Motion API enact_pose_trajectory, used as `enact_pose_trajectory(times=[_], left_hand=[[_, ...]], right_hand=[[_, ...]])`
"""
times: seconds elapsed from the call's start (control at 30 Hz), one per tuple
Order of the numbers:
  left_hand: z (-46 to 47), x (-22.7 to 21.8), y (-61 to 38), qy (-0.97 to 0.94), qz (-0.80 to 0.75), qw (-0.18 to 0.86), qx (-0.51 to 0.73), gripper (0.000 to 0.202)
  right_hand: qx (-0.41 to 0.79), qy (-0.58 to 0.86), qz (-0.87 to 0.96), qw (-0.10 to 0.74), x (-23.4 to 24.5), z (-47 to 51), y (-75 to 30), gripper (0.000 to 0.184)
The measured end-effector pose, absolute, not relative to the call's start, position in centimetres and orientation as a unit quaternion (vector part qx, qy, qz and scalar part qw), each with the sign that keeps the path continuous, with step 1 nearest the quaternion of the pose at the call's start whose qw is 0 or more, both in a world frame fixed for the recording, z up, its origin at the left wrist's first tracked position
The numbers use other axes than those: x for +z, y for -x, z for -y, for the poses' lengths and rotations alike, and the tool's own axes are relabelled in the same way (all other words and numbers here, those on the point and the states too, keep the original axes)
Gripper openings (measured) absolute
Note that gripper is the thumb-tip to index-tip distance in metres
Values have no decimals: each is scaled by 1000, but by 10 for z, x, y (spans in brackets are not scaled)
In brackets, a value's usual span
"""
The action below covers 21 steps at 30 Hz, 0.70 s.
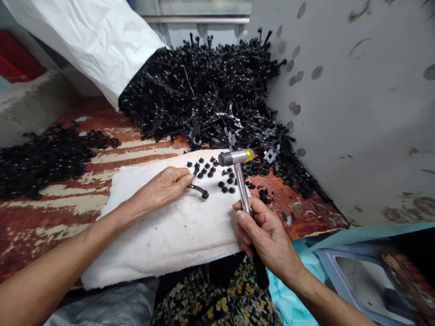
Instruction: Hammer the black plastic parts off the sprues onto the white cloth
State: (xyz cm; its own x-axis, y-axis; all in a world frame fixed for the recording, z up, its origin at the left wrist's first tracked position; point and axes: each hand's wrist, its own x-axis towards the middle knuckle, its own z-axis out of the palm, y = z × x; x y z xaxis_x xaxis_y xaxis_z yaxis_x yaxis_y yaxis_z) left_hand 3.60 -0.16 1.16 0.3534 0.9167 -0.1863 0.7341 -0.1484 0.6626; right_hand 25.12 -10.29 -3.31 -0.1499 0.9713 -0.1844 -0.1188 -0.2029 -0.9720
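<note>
The left hand (171, 183) has its fingers pinching a dark jointed strip (197, 187) over the middle of the white cloth (163, 242), which lies along the worktop's (32, 224) near edge; the strip's round end points towards that edge. The right hand's (265, 228) fingers are wrapped around the handle of a two-faced hammer (237, 157), its head in view over the cloth's far right corner. For a clean tap, the round end would best sit flat on the cloth, with the pinching fingers kept back along the strip. A short, square blow seems safer than a hard one, and the loose round pieces (224, 189) near the cloth's right edge should stay out from under it.
</note>
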Motion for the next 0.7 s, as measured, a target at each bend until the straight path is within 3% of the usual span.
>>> enact_pose_trajectory(times=[0.7], left_hand=[[-5, 7, -39, -736, -564, 359, 107, 33]], right_hand=[[615, 479, 441, 445, -30, 103, -252, 22]])
